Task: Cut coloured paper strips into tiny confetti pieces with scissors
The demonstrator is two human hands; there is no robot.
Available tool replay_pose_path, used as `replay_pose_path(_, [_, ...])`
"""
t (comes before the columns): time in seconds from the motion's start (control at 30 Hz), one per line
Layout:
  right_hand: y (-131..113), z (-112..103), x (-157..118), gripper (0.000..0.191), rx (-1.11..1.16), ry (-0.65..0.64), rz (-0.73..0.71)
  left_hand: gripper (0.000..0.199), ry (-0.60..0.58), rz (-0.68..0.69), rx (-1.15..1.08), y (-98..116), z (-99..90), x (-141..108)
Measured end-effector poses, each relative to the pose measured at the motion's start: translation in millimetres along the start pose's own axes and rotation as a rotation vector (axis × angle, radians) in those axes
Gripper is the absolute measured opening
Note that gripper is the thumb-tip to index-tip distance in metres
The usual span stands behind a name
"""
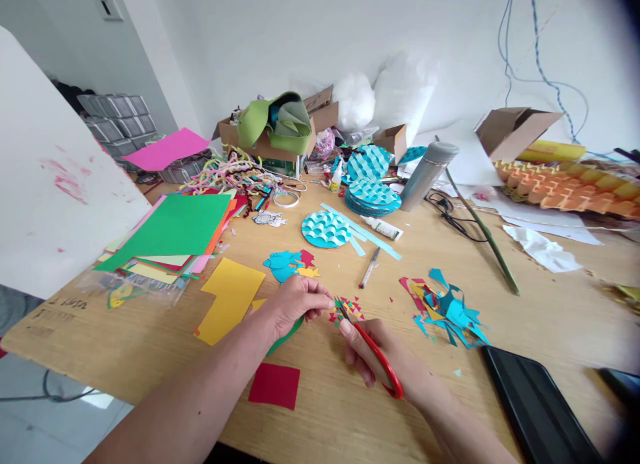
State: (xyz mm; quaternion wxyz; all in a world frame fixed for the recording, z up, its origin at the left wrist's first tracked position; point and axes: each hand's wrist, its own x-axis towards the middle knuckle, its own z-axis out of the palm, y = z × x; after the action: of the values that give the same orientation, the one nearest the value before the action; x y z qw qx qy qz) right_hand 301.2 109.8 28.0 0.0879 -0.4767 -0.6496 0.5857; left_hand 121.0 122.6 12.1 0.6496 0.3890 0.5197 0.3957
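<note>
My right hand [367, 351] grips red-handled scissors [376, 357], their blades aimed up and left at my left hand [303, 299]. That left hand pinches a green paper strip [287, 337], which trails below the palm; its tip shows at the fingertips by the blades. Beneath the blades lies a little pile of red, yellow and green paper snippets [356, 309]. Beyond my left hand are a blue paper fish [283, 265] and a small yellow one [308, 272]. A red paper rectangle [275, 386] and a cut yellow sheet [231, 297] rest nearby.
Blue paper scraps [455, 311] and a black tablet-like device [537, 401] lie to the right. A pen [369, 269], a wavy-patterned disc [326, 229] and a grey flask [427, 177] stand or lie farther back. Stacked coloured paper [175, 227] is at the left.
</note>
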Motion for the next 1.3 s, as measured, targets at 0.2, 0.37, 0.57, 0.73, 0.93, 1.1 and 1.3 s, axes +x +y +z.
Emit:
replay_pose_path(0.2, [-1.0, 0.1, 0.4, 0.063, -0.013, -0.010, -0.005, 0.011, -0.005, 0.003, 0.002, 1.6, 0.3, -1.2])
replay_pose_path(0.37, [-1.2, 0.3, 0.1, 0.063, -0.019, -0.006, 0.005, 0.011, -0.010, 0.007, 0.002, 1.4, -0.1, -1.0])
replay_pose_path(0.57, [0.5, 1.0, 1.1, 0.062, -0.004, 0.002, 0.021, 0.011, -0.011, 0.014, 0.001, 1.4, -0.2, -1.0])
replay_pose_path(0.73, [-3.5, -0.3, -0.4, 0.061, -0.012, -0.012, 0.033, 0.010, -0.016, 0.002, 0.002, 2.0, -0.5, -1.0])
replay_pose_path(0.93, [-1.0, -0.4, 0.3, 0.061, -0.018, -0.005, 0.017, 0.013, -0.016, -0.020, 0.007, 2.8, -0.9, -1.1])
replay_pose_path(1.1, [2.7, 0.2, 1.5, 0.062, -0.052, 0.009, 0.007, 0.013, -0.012, -0.029, 0.020, 3.3, -1.1, -1.0])
replay_pose_path(1.3, [5.3, 0.8, 2.7, 0.060, -0.044, 0.029, -0.002, 0.014, -0.007, -0.032, 0.019, 3.3, -0.7, -1.3])
